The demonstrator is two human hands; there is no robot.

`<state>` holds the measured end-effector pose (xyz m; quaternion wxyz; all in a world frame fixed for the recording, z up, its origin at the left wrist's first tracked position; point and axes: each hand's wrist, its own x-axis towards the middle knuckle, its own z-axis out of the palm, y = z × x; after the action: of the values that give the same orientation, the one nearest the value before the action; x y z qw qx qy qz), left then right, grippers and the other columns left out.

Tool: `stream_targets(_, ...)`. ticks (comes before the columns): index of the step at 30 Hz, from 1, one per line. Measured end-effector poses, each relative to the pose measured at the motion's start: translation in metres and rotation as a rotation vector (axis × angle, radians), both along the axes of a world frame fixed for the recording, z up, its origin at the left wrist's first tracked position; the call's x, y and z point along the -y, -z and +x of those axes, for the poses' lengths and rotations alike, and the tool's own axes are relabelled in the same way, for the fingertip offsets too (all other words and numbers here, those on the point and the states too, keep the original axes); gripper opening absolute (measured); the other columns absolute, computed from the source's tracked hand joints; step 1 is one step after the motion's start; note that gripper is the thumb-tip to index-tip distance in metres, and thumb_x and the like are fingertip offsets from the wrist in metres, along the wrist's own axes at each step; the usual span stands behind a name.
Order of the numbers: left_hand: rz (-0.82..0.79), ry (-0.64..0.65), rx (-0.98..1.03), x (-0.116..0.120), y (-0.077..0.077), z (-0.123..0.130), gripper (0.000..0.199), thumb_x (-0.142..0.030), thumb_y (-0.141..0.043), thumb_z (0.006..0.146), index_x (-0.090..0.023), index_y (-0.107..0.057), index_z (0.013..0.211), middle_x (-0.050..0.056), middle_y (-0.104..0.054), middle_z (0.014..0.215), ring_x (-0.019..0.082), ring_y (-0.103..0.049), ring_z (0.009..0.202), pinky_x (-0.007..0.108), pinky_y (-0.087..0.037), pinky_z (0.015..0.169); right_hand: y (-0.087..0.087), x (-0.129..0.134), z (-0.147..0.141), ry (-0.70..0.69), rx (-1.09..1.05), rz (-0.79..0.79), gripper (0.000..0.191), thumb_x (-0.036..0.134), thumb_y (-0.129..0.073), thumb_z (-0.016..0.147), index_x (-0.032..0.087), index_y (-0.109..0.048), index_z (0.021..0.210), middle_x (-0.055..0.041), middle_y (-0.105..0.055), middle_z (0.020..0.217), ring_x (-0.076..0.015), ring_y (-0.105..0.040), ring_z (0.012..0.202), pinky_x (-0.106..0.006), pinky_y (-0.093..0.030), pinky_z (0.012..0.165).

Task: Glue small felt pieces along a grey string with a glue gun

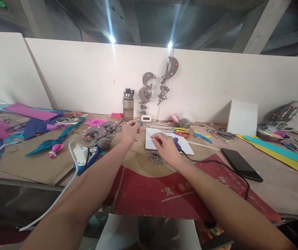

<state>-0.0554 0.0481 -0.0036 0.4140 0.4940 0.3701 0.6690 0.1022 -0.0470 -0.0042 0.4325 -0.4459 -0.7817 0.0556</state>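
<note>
My left hand [130,132] is raised over the cardboard, its fingers pinched on a small grey piece [140,123]. To its right, my right hand [164,146] has thumb and forefinger together on a thin strand that runs toward the left hand. A white board [151,136] lies beyond the right hand, with a blue glue gun [176,143] partly hidden behind that hand. Below, a loose coil of grey yarn [155,157] rests on the brown cardboard. Yellow-handled and red-handled tools [181,132] lie on the board's far side.
A power strip [93,156] with a white plug sits left, near grey yarn balls [104,143]. A bottle [128,106] stands at the back. A black phone [240,164] lies right, beside the glue gun's cable. Grey moon ornaments [171,68] hang on the wall.
</note>
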Motion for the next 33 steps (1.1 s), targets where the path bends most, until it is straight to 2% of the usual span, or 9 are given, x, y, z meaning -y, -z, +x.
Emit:
stream_targets(4,-0.012,-0.024,0.407,-0.012,-0.013,-0.021,0.006,-0.014,-0.06,0.067,-0.014,-0.054,0.064,-0.003,-0.054,0.055,0.005,-0.05,0.048,0.018,-0.042,0.047,0.0,0.018,-0.017,-0.172,0.098,-0.027,0.019,0.026,-0.042,0.091,0.02,-0.059,0.097,-0.0039,-0.064,0.088,-0.0147,-0.056,0.08,-0.027,-0.041,0.074)
stream_targets(8,-0.006,-0.051,0.586,-0.021,-0.021,-0.042,0.017,-0.008,-0.057,0.069,-0.016,-0.047,0.059,-0.006,-0.046,0.051,0.005,-0.051,0.051,0.016,-0.044,0.052,0.0,0.038,-0.031,-0.447,0.311,-0.044,0.023,0.028,-0.04,0.093,0.021,-0.061,0.101,-0.0051,-0.065,0.094,-0.0147,-0.057,0.085,-0.028,-0.042,0.078)
stream_targets(11,-0.034,-0.02,0.694,-0.022,-0.023,-0.048,0.021,-0.005,-0.056,0.069,-0.016,-0.043,0.057,-0.006,-0.045,0.05,0.004,-0.051,0.05,0.014,-0.044,0.051,-0.005,0.047,-0.033,-0.623,0.451,0.0,0.027,0.036,-0.044,0.092,0.02,-0.066,0.088,-0.0046,-0.064,0.087,-0.0148,-0.055,0.084,-0.028,-0.042,0.08)
stream_targets(14,-0.057,0.066,0.721,-0.018,-0.023,-0.045,0.017,-0.007,-0.056,0.07,-0.016,-0.045,0.06,-0.004,-0.05,0.053,0.003,-0.051,0.05,0.012,-0.042,0.05,-0.012,0.046,-0.027,-0.64,0.411,0.054,0.035,0.042,-0.046,0.09,0.019,-0.065,0.072,-0.0048,-0.064,0.085,-0.0168,-0.054,0.088,-0.032,-0.04,0.085)
stream_targets(19,-0.067,0.186,0.623,-0.011,-0.023,-0.032,0.013,-0.008,-0.059,0.067,-0.015,-0.048,0.064,-0.003,-0.055,0.058,0.004,-0.053,0.052,0.013,-0.041,0.047,-0.018,0.026,0.0,-0.428,0.121,-0.052,0.05,0.041,-0.027,0.095,0.019,-0.062,0.069,-0.0042,-0.063,0.081,-0.0148,-0.057,0.08,-0.029,-0.042,0.08)
stream_targets(22,-0.07,0.216,0.599,-0.009,-0.023,-0.029,0.013,-0.009,-0.06,0.067,-0.015,-0.049,0.065,-0.003,-0.056,0.06,0.004,-0.054,0.052,0.013,-0.042,0.047,-0.015,0.005,0.023,-0.113,-0.016,-0.069,0.048,0.044,-0.025,0.095,0.018,-0.061,0.074,-0.0019,-0.06,0.07,-0.014,-0.056,0.069,-0.027,-0.041,0.07)
stream_targets(25,-0.07,0.228,0.626,-0.008,-0.025,-0.028,0.013,-0.009,-0.061,0.067,-0.015,-0.05,0.066,-0.003,-0.056,0.06,0.003,-0.054,0.052,0.012,-0.041,0.047,-0.011,-0.018,0.048,0.179,-0.14,-0.066,0.044,0.045,-0.025,0.094,0.018,-0.058,0.084,-0.0035,-0.063,0.077,-0.0142,-0.056,0.066,-0.028,-0.042,0.067)
stream_targets(29,-0.068,0.249,0.594,-0.004,-0.026,-0.027,0.011,-0.012,-0.062,0.067,-0.014,-0.051,0.066,-0.003,-0.055,0.058,0.005,-0.053,0.052,0.014,-0.041,0.045,-0.003,-0.042,0.073,0.617,0.172,-0.209,0.036,0.045,-0.046,0.085,0.012,-0.06,0.089,-0.0141,-0.065,0.09,-0.0228,-0.059,0.086,-0.033,-0.042,0.078)
stream_targets(33,-0.053,0.272,0.488,-0.002,-0.021,-0.02,0.013,-0.018,-0.066,0.064,-0.014,-0.055,0.071,-0.002,-0.057,0.061,0.007,-0.054,0.053,0.017,-0.04,0.045,0.012,-0.052,0.08,0.676,0.428,-0.56,0.048,0.05,-0.053,0.078,0.008,-0.061,0.099,-0.0192,-0.065,0.1,-0.027,-0.061,0.093,-0.032,-0.045,0.075)
